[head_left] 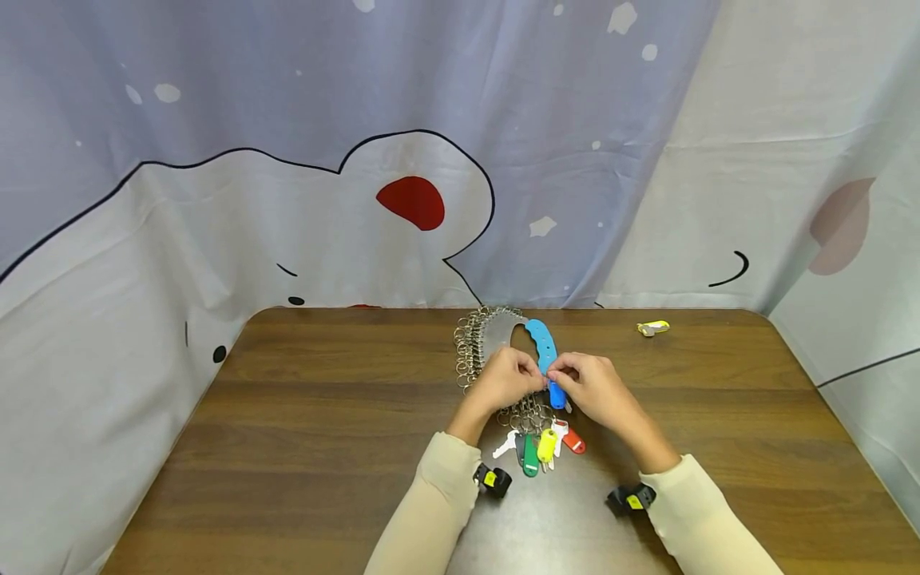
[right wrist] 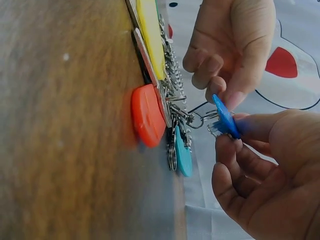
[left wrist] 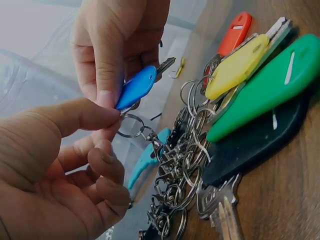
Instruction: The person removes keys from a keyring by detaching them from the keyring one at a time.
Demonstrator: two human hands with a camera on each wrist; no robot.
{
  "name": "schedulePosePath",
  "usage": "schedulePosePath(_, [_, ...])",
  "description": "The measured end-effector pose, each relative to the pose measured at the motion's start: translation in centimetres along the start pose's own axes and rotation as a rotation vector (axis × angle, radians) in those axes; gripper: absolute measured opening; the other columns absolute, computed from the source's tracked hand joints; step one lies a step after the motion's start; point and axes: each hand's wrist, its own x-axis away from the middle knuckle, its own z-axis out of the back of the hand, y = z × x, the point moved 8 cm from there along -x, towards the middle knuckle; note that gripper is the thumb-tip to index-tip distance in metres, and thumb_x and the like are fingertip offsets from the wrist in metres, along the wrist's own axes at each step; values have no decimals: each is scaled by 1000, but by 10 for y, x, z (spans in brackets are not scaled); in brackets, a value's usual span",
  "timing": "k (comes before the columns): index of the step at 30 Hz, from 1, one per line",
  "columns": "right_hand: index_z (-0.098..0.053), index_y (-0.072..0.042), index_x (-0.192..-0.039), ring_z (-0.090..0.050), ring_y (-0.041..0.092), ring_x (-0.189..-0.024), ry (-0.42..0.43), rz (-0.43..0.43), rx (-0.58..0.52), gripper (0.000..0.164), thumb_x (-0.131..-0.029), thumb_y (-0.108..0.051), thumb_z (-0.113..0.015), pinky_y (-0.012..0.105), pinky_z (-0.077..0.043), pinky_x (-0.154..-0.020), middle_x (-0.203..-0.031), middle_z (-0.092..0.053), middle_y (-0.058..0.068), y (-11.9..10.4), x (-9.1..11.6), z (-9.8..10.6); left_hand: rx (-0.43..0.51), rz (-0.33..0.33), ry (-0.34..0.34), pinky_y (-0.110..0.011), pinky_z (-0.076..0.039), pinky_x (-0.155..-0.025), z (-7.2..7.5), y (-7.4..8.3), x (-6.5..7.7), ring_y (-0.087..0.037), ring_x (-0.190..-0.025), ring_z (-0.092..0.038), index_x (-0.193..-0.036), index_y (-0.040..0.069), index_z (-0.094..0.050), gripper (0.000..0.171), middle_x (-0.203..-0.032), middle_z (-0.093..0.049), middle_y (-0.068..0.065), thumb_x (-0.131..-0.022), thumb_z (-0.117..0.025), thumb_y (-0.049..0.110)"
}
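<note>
Between finger and thumb, my right hand (head_left: 589,385) pinches a blue key tag (left wrist: 139,87). A key (left wrist: 166,64) sticks out past the tag. My left hand (head_left: 506,377) meets it from the other side and pinches the split ring (left wrist: 131,127) at the tag's end, its fingertips partly hiding it. That ring links to a clasp on a bunch of metal rings and clips (left wrist: 175,165). Just below the hands lie a green tag (head_left: 530,455), a yellow tag (head_left: 547,445), a red tag (head_left: 573,440) and a black tag (left wrist: 250,135), with keys among them.
Behind the hands lies a grey, curved piece (head_left: 496,331) with a light blue handle (head_left: 542,342), edged by rows of metal rings. A yellow tag with a key (head_left: 652,328) is at the back right of the wooden table (head_left: 323,447). A printed curtain (head_left: 287,216) hangs behind.
</note>
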Motion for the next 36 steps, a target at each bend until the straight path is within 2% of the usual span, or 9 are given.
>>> schedulePosePath(4, [-72, -14, -84, -60, 13, -66, 0, -7, -2, 6, -89, -13, -69, 35, -53, -60, -78, -71, 0, 1, 0, 0, -30, 23, 16, -19, -39, -46, 2, 1, 1, -7, -53, -49, -65, 8, -70, 9, -61, -63, 1, -74, -72, 10])
schedulePosePath(10, [-73, -15, -84, -60, 13, -67, 1, -13, 7, 7, -90, -15, -68, 35, -53, -62, -79, -72, 0, 0, 0, 1, -61, 52, 8, -18, -38, -46, 2, 2, 2, -6, -54, -49, -67, 6, -72, 13, -63, -63, 2, -78, -73, 12])
schedulePosePath(17, [-73, -14, -83, -61, 13, -67, 31, 8, 33, 6, -88, -14, -70, 35, -54, -62, -79, -72, 0, -2, 0, 3, -52, -9, -17, -18, -40, -50, 1, 5, 1, -6, -56, -49, -69, 6, -71, 11, -66, -63, 1, -79, -70, 10])
schedulePosePath(20, [-73, -14, -83, -60, 13, -67, 44, 13, 47, 6, -88, -13, -70, 36, -53, -61, -80, -72, 1, -2, 0, 3, -46, -30, -22, -18, -41, -50, 0, 6, 1, -6, -55, -50, -68, 7, -70, 8, -64, -63, 1, -77, -70, 7])
schedulePosePath(27, [-74, -12, -83, -61, 14, -66, 57, -3, 56, 4, -87, -12, -71, 36, -53, -60, -80, -72, 3, 3, 0, 3, -79, -101, 14, -19, -43, -53, 1, 14, 1, -6, -61, -50, -63, 9, -70, 9, -65, -60, 1, -69, -70, 2])
schedulePosePath(36, [-73, -14, -84, -61, 12, -66, 32, 0, 37, 6, -89, -14, -69, 35, -53, -60, -79, -72, 1, 0, 0, 2, -58, 8, 16, -19, -42, -50, 2, 7, 2, -6, -54, -51, -68, 8, -72, 9, -64, -66, 1, -76, -71, 11])
